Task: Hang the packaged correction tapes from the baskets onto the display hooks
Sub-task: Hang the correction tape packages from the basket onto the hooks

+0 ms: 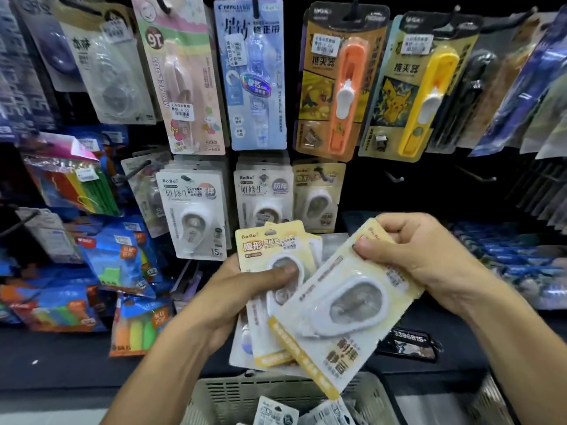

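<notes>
Head view, looking down at both hands in front of the dark display wall. Left hand (242,289) curled round a fanned stack of yellow-and-white carded correction tape packs (270,250), thumb pressed flat over the clear blister of the front pack. Right hand (429,256) pinching the top edge of a single yellow-edged carded correction tape pack (349,305), tilted on the diagonal and overlapping the stack's right side, touching it. Both lots held directly above the grey slotted plastic basket (245,391), with more white carded packs (276,412) lying inside it.

Above the basket and behind the hands, a row of hung white BoBo tape cards (193,210) and one beige-yellow card of the same kind (317,191) on its hook. Just right of that beige card, two bare black metal hooks (395,177) jutting out. Higher still, an orange clip dispenser card (340,78) and a yellow clip dispenser card (420,87). Left of the basket, blue bags of coloured highlighters (119,259) piled on the shelf. Right of the basket, a small black tag with white digits (409,345), partly hidden by the tilted pack.
</notes>
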A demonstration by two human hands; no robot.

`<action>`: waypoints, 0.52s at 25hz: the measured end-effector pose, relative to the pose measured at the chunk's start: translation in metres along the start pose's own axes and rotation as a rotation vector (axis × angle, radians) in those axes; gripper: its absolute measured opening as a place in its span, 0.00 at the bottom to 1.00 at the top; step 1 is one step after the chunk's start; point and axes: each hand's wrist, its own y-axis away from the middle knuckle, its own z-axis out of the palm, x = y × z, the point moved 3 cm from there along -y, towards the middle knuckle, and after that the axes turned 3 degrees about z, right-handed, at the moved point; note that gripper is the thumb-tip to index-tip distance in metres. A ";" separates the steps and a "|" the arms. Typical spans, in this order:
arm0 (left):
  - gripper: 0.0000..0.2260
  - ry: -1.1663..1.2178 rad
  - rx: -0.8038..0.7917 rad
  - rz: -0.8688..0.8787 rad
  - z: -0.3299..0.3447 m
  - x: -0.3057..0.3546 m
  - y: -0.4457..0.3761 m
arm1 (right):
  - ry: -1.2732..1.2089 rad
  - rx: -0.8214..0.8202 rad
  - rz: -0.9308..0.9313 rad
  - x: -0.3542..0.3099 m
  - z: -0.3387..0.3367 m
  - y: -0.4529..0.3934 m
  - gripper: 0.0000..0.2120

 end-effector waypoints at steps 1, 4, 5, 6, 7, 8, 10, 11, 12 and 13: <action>0.17 0.006 -0.068 -0.028 0.006 -0.003 0.001 | 0.092 -0.054 0.052 0.004 0.010 0.000 0.07; 0.19 0.010 -0.257 -0.079 0.023 -0.013 0.005 | 0.141 0.055 0.023 0.006 0.027 -0.007 0.11; 0.20 0.017 -0.257 -0.079 0.027 -0.015 0.005 | 0.133 0.155 0.000 0.007 0.027 -0.009 0.14; 0.21 0.028 -0.219 -0.066 0.029 -0.014 0.005 | 0.067 0.273 0.011 0.010 0.024 -0.011 0.16; 0.22 0.043 -0.145 -0.039 0.028 -0.011 0.003 | -0.064 0.345 0.053 0.016 0.020 -0.011 0.18; 0.23 0.062 -0.052 0.009 0.024 -0.008 0.001 | -0.202 0.336 0.116 0.020 0.021 -0.010 0.19; 0.25 0.100 0.121 0.134 0.013 0.002 -0.003 | -0.299 0.091 0.202 0.025 0.035 -0.006 0.23; 0.28 0.115 0.171 0.191 0.008 0.007 -0.003 | -0.251 -0.027 0.200 0.027 0.045 -0.003 0.23; 0.31 0.129 0.196 0.232 0.005 0.012 -0.003 | -0.209 -0.078 0.169 0.028 0.053 0.000 0.22; 0.34 0.138 0.209 0.254 0.003 0.015 -0.002 | -0.196 -0.070 0.135 0.029 0.057 -0.001 0.21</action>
